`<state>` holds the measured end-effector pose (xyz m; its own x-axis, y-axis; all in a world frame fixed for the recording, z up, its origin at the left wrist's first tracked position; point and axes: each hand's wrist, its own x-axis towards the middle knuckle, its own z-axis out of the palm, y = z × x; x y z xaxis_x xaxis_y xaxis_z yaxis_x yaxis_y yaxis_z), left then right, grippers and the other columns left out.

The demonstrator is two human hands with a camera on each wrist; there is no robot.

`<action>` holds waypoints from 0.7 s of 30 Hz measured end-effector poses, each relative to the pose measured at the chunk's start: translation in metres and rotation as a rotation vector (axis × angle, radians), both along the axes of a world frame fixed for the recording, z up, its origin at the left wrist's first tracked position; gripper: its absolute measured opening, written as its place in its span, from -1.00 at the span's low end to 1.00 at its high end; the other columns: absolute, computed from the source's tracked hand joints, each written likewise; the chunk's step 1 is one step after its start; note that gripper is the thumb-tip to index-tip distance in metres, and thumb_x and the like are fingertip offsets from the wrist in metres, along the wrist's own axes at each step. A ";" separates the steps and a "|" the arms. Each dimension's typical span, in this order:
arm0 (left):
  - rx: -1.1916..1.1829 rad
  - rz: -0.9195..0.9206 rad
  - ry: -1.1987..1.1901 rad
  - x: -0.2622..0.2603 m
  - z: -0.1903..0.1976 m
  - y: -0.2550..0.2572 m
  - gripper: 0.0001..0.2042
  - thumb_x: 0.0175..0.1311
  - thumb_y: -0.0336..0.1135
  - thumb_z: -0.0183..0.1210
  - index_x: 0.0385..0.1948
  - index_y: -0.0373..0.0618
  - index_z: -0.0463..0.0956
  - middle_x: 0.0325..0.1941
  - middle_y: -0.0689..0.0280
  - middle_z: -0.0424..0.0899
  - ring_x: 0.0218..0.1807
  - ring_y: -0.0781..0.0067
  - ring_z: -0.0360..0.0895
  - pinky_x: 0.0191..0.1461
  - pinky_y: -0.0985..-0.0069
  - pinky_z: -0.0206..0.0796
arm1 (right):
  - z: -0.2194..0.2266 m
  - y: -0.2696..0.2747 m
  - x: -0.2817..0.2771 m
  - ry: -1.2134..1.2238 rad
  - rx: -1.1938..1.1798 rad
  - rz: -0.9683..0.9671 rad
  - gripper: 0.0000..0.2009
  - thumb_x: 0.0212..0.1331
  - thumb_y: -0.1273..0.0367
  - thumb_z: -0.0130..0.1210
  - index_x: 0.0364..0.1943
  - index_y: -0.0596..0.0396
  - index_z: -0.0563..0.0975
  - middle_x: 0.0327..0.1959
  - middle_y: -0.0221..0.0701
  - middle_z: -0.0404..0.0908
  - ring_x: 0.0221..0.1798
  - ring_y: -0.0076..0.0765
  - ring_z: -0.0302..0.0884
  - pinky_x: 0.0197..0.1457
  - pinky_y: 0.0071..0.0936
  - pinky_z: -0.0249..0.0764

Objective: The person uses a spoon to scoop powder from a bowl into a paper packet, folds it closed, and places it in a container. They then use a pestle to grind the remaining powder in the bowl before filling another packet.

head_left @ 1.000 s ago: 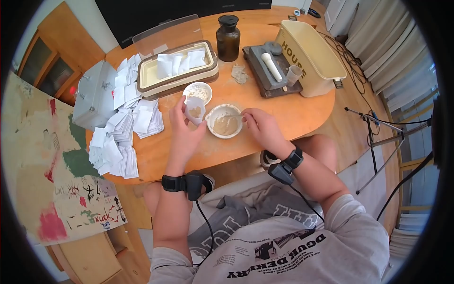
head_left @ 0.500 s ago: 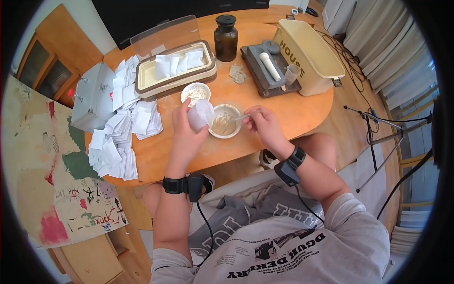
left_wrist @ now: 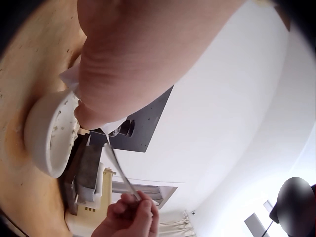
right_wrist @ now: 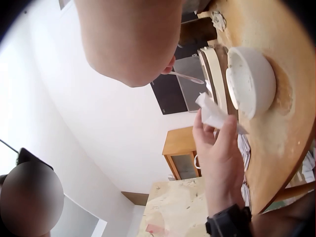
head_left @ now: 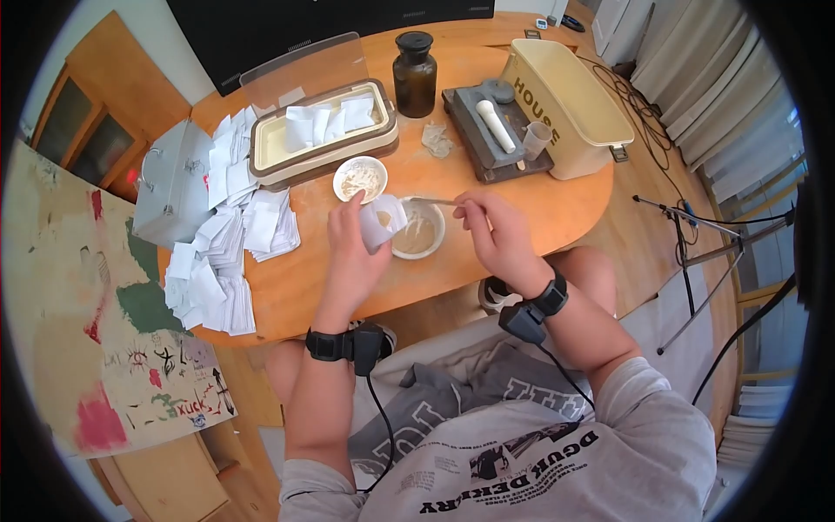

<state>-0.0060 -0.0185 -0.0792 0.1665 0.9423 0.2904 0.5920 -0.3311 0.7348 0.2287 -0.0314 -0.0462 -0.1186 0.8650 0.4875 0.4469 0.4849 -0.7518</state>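
My left hand holds a small open white paper packet between thumb and fingers, tilted over the left side of a white bowl. Beige powder lies in that bowl. The thumb and fingers of my right hand pinch the handle of a thin metal spoon. Its tip reaches to the packet's open mouth, as the right wrist view also shows. Just behind the packet stands a second white bowl with pale powder in it.
Piles of folded white packets lie at the left beside a silver case. Further back are a lidded cream box with packets, a dark jar, a grey stone block with a white pestle, and a cream HOUSE bin.
The spoon has lifted from the powder in the bowl to the packet's mouth. My left hand has moved right with the packet, tipping it toward the bowl.
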 end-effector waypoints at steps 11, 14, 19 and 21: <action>0.064 0.098 -0.087 -0.010 0.001 0.005 -0.24 0.09 -0.48 0.34 0.40 -0.11 0.19 0.21 0.09 0.34 0.29 0.07 0.34 0.39 0.23 0.24 | -0.014 0.007 0.009 -0.276 -0.158 0.066 -0.90 0.34 0.50 0.01 -0.22 0.25 0.53 -0.36 -0.07 0.63 -0.27 0.10 0.63 -0.15 -0.14 0.56; 0.045 0.082 -0.075 -0.009 0.004 0.004 -0.23 0.09 -0.48 0.34 0.40 -0.12 0.18 0.20 0.08 0.34 0.29 0.06 0.33 0.39 0.25 0.23 | -0.023 0.006 0.002 -0.084 -0.336 0.041 -0.86 0.40 0.44 -0.01 -0.22 0.25 0.53 -0.44 -0.17 0.64 -0.37 -0.10 0.66 -0.23 -0.27 0.56; 0.038 0.063 -0.058 -0.007 0.006 0.003 -0.24 0.07 -0.49 0.34 0.39 -0.14 0.19 0.19 0.07 0.33 0.29 0.05 0.32 0.40 0.25 0.21 | -0.040 0.008 -0.009 0.215 -0.582 -0.044 -0.77 0.48 0.37 -0.08 -0.22 0.24 0.55 -0.48 -0.40 0.65 -0.44 -0.53 0.58 -0.31 -0.51 0.51; 0.035 0.049 -0.043 -0.006 0.007 0.002 -0.24 0.07 -0.50 0.33 0.38 -0.15 0.19 0.18 0.07 0.32 0.29 0.04 0.31 0.40 0.25 0.21 | -0.047 0.009 -0.009 0.283 -0.617 -0.033 -0.78 0.48 0.37 -0.08 -0.21 0.23 0.56 -0.46 -0.40 0.65 -0.44 -0.54 0.56 -0.30 -0.52 0.50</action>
